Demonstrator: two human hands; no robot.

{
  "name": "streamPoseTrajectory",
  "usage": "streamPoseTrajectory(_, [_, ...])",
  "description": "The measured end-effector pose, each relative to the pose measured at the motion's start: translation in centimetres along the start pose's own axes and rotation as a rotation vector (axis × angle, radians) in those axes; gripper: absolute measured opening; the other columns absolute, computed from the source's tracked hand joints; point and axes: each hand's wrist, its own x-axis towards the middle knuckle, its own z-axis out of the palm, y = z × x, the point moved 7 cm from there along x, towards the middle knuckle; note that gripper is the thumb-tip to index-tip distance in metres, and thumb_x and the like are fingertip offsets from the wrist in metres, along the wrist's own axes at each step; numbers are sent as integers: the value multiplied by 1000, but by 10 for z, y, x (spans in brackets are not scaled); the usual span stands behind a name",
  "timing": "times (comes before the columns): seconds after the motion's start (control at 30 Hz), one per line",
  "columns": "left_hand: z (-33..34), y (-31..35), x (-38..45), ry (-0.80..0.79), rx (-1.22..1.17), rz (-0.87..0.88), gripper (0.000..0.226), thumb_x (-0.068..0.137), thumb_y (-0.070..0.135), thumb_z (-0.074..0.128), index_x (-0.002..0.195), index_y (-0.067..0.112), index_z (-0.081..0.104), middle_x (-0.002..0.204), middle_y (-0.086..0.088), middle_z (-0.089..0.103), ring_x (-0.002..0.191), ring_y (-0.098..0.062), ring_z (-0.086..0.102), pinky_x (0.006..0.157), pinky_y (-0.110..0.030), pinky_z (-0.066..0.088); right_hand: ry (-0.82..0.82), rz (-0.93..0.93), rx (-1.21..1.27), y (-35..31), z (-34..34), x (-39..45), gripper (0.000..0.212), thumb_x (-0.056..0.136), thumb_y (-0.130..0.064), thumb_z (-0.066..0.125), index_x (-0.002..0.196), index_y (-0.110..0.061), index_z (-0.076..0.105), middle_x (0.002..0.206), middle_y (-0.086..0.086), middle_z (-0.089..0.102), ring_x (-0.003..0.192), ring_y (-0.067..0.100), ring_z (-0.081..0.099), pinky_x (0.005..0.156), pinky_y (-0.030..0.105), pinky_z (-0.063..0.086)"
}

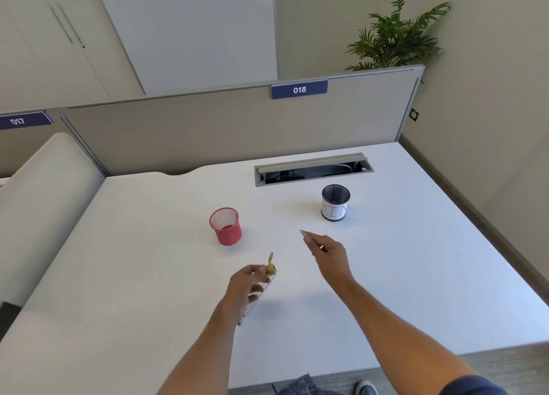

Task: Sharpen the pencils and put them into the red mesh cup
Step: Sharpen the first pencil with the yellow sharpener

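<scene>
The red mesh cup (225, 226) stands upright on the white desk (148, 261), left of centre, and looks empty. My left hand (249, 284) hovers in front of it. It grips a pinkish pencil (258, 296) that slants down to the left, with a small yellow-green sharpener (271, 267) at its upper end. My right hand (329, 255) is stretched out further right, between the two cups. Its fingertips pinch a thin pale sliver (303, 232); what it is cannot be made out.
A black mesh cup with a white label reading "BIN" (335, 203) stands at the back right. Behind it is an open cable slot (313, 170) in the desk. A beige partition (208, 127) closes the far edge. The desk's right edge drops to the floor.
</scene>
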Motion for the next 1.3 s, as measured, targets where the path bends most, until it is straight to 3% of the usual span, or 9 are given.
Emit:
streamPoseTrajectory(0.1, [1, 6, 2, -45, -76, 27, 17, 98, 26, 65, 91, 15, 75, 83, -5, 65, 63, -14, 41, 59, -27, 26, -141, -58, -125, 4, 16, -9, 29, 92, -29, 73, 102, -56, 75, 77, -17, 58, 66, 2, 48, 65, 15, 38])
streamPoseTrajectory(0.2, [3, 9, 4, -74, -104, 24, 28, 99, 34, 61, 91, 13, 78, 73, 0, 60, 60, -13, 41, 59, -27, 26, -247, -77, -217, 3, 31, -16, 22, 83, -35, 80, 93, -54, 77, 84, -14, 67, 68, 4, 50, 66, 25, 40])
streamPoseTrajectory(0.43, [4, 3, 9, -80, -162, -16, 29, 95, 35, 64, 84, 15, 80, 69, -1, 61, 55, -12, 43, 59, -28, 28, -272, -139, -358, -7, 40, -16, 23, 83, -40, 79, 96, -58, 75, 87, -17, 67, 79, 7, 63, 68, 30, 48])
streamPoseTrajectory(0.57, [-2, 0, 11, -54, -158, -11, 27, 94, 32, 67, 85, 10, 79, 66, -4, 62, 49, -12, 42, 56, -28, 28, -313, -198, -515, -10, 42, -19, 24, 86, -39, 77, 101, -58, 72, 90, -16, 65, 82, 6, 61, 69, 31, 48])
streamPoseTrajectory(0.67, [-4, -3, 12, -39, -122, -17, 27, 93, 32, 69, 88, 8, 78, 64, -3, 63, 48, -12, 40, 54, -27, 28, -290, -320, -635, -18, 43, -22, 21, 90, -32, 75, 103, -49, 77, 90, -14, 66, 81, 4, 57, 60, 18, 37])
streamPoseTrajectory(0.83, [-3, -3, 10, -61, 148, 12, 26, 93, 31, 72, 77, 12, 77, 68, -8, 63, 49, -14, 31, 52, -25, 24, -386, -589, -835, -23, 59, -35, 15, 90, -9, 70, 95, -17, 81, 93, 5, 68, 85, 30, 64, 67, 39, 50])
streamPoseTrajectory(0.97, [-1, -8, 10, -95, 155, -65, 28, 94, 31, 73, 81, 7, 77, 62, -8, 59, 46, -14, 32, 50, -23, 28, -368, -530, -776, -13, 55, -38, 10, 91, -19, 72, 92, -12, 79, 87, 6, 67, 86, 26, 65, 69, 40, 52])
streamPoseTrajectory(1.17, [6, -6, 7, -163, 214, -48, 24, 89, 28, 79, 75, 8, 80, 62, -6, 57, 52, -13, 36, 52, -22, 33, -526, -402, -846, 2, 58, -32, 21, 98, -30, 61, 98, -17, 77, 93, 1, 68, 88, 20, 62, 76, 35, 49])
streamPoseTrajectory(1.3, [9, 5, 6, -154, 419, 58, 18, 82, 28, 83, 81, 9, 83, 61, 3, 63, 51, -6, 47, 53, -18, 36, -570, -171, -779, 16, 52, -27, 20, 93, -32, 63, 88, -19, 77, 81, -2, 71, 70, 6, 56, 60, 22, 39])
